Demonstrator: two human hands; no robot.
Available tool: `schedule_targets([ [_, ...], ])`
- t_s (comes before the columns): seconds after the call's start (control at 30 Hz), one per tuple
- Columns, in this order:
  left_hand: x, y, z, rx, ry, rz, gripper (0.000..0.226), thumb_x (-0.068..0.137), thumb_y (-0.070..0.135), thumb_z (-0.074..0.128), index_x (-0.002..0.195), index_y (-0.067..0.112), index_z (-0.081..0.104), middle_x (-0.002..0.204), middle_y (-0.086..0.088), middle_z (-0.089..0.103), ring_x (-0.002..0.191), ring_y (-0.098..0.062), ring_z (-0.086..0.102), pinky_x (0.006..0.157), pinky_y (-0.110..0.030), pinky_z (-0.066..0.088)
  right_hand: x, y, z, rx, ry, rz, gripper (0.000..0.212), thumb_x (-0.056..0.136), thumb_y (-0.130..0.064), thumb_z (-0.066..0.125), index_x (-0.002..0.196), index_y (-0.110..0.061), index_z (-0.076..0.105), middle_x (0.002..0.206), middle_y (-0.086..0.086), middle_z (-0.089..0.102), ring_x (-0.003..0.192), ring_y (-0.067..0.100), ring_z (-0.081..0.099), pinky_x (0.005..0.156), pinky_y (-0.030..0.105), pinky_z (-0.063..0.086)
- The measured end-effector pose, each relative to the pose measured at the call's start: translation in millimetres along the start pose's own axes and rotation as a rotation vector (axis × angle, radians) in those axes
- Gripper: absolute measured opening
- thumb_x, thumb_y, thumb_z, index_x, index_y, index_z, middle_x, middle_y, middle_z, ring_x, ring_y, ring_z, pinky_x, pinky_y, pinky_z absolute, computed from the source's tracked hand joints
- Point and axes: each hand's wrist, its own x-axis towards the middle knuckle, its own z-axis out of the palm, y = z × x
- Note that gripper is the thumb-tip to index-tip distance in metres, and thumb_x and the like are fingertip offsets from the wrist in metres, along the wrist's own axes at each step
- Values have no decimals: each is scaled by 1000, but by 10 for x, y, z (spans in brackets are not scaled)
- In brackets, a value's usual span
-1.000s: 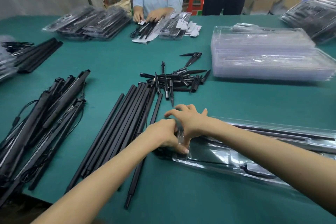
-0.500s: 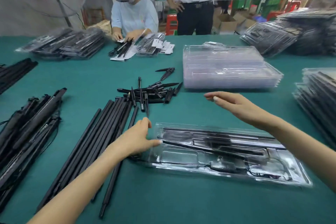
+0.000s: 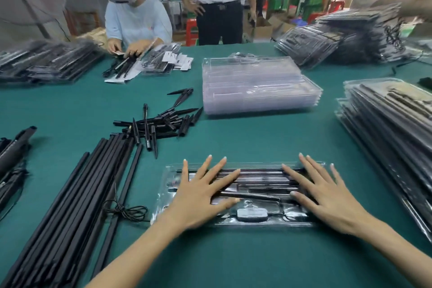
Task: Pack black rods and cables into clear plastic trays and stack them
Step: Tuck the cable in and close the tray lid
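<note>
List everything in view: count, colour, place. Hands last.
filled tray: one, clear, near centre, under both hands
empty trays: one stack, clear, centre far
packed trays: stacks, clear with black contents, right edge, far right, far left
long rods: a bundle, black, left of the filled tray
short spikes: a loose pile, black, centre left
loose cable: one, black, on the rods' near side
table: one, green
people: two across the table, one seated, one standing
left hand: flat, fingers spread on the tray
right hand: flat, fingers spread on the tray
</note>
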Motion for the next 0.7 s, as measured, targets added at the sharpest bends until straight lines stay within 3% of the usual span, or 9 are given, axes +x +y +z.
schedule_targets([
  [0.23, 10, -28, 110, -35, 72, 37, 58, 81, 81, 5, 136, 67, -11, 154, 28, -16, 142, -3, -25, 110, -53, -24, 34, 31, 110, 0, 18, -12, 61, 76, -78, -11, 135, -63, -20, 153, -12, -29, 136, -1, -33, 114, 39, -21],
  [0.33, 2, -44, 48, -203, 107, 54, 56, 82, 78, 19, 136, 67, 11, 156, 28, 2, 144, 2, -12, 113, -47, -23, 30, 27, 103, 36, 26, -16, 61, 77, -77, -6, 136, -65, -14, 152, -15, -27, 138, -2, -30, 116, 39, -18],
  [0.37, -8, -52, 3, -360, 156, 47, 53, 84, 73, 28, 135, 63, 23, 154, 27, 16, 144, 4, 0, 116, -42, -18, 21, 16, 92, 78, 39, -32, 60, 79, -77, -1, 137, -65, -7, 153, -17, -23, 139, -3, -26, 117, 39, -16],
  [0.43, -40, -74, -82, -717, 306, -18, 43, 86, 56, 47, 128, 47, 45, 140, 23, 43, 136, 6, 28, 120, -31, 7, -10, -12, 42, 262, 130, -61, 57, 84, -72, 17, 140, -59, 15, 155, -20, -3, 143, -5, -8, 119, 38, -9],
  [0.5, -67, -118, -164, -966, 429, -119, 34, 85, 37, 55, 118, 31, 58, 125, 16, 58, 123, 2, 47, 109, -25, 32, -52, -20, -21, 509, 320, -35, 47, 90, -52, 40, 136, -43, 42, 150, -16, 30, 141, -2, 22, 120, 40, 2],
  [0.53, -78, -142, -205, -1020, 463, -157, 31, 85, 32, 56, 115, 26, 60, 121, 12, 61, 119, -1, 51, 105, -25, 36, -81, -10, -41, 565, 429, -25, 41, 90, -43, 45, 131, -35, 50, 143, -13, 43, 134, -1, 35, 120, 40, 7],
  [0.63, -91, -292, -313, -879, 475, -275, 26, 89, 23, 65, 114, 21, 58, 119, 9, 60, 114, -4, 52, 102, -26, 37, -215, 77, -92, 544, 617, 73, 30, 91, -29, 54, 121, -29, 58, 122, -10, 59, 118, 5, 49, 113, 26, 21],
  [0.7, -127, -470, -372, -704, 413, -364, 31, 90, 23, 64, 119, 19, 53, 120, 8, 54, 113, -7, 48, 98, -26, 36, -343, 189, -72, 549, 564, 224, 25, 93, -24, 61, 118, -24, 62, 122, -3, 60, 119, 14, 49, 105, 22, 28],
])
